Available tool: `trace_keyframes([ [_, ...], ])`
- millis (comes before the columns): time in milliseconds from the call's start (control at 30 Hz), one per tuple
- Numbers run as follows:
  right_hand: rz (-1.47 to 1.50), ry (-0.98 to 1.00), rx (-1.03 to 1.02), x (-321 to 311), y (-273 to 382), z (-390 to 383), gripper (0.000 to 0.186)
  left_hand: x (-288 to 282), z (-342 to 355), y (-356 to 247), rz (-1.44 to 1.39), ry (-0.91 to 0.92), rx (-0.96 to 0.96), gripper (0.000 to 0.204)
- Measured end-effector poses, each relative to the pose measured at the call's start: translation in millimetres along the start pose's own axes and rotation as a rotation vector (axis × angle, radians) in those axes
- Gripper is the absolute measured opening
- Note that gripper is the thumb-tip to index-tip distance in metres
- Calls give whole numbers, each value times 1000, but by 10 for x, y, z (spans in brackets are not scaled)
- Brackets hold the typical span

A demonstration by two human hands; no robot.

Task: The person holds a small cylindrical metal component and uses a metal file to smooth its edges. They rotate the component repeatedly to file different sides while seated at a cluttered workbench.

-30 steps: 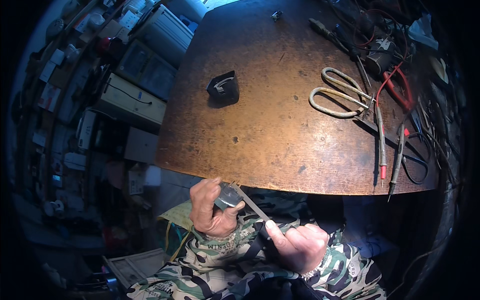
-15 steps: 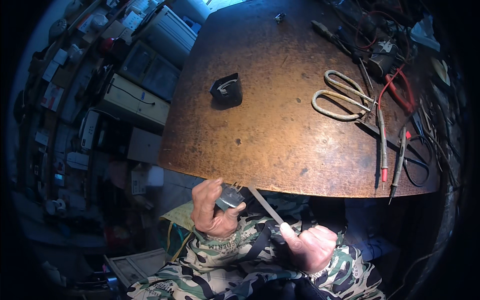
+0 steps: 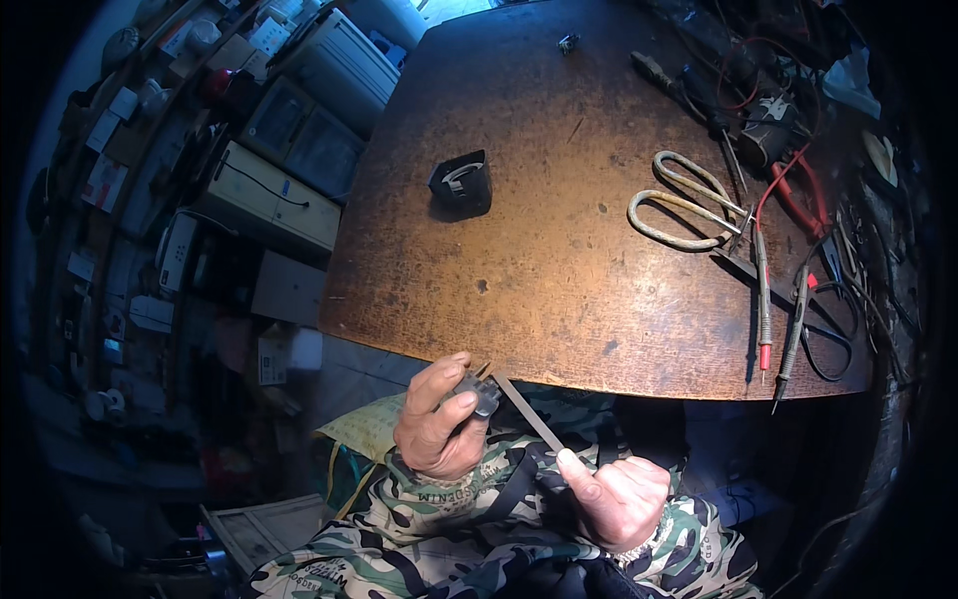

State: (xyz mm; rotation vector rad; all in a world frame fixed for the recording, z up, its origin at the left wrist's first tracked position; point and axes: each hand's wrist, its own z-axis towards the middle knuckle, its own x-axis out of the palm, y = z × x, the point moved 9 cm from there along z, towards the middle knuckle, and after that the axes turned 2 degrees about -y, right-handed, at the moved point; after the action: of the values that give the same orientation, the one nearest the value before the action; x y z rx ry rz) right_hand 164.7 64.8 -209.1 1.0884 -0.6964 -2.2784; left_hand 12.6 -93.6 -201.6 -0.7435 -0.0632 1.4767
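Observation:
My left hand point(image 3: 435, 427) is at the near edge of the table, thumb and fingers closed around a small dark plug point(image 3: 485, 398). Metal prongs stick up from its top. In my right hand point(image 3: 621, 496) is a flat metal file point(image 3: 531, 413), thumb pressed along it. The file slants up and left, its far end close beside the prongs; whether they touch I cannot tell. Farther off on the wooden table point(image 3: 519, 299) sits an open black plastic housing point(image 3: 462, 190) with something pale and curved inside.
Big-handled scissors point(image 3: 689, 215) lie at the right, beside red and black test probes point(image 3: 765, 299), red-handled pliers point(image 3: 801, 195) and a screwdriver point(image 3: 723, 130). A tiny metal part point(image 3: 568, 44) rests near the far edge. Crowded shelves point(image 3: 130, 150) stand left, past a pale cabinet point(image 3: 269, 195).
My left hand has turned the plug, and its thumb now lies higher across it. The file stays in my right hand, nearly where it was. The whole view has shifted slightly.

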Motion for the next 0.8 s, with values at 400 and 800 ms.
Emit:
trace_keyframes([
  [400, 23, -82, 5, -91, -13, 29, 47, 33, 210, -109, -98, 97, -134, 59],
  [800, 27, -93, 2, -95, 100, 21, 52, 48, 255, 98, -136, 244, -160, 56],
])
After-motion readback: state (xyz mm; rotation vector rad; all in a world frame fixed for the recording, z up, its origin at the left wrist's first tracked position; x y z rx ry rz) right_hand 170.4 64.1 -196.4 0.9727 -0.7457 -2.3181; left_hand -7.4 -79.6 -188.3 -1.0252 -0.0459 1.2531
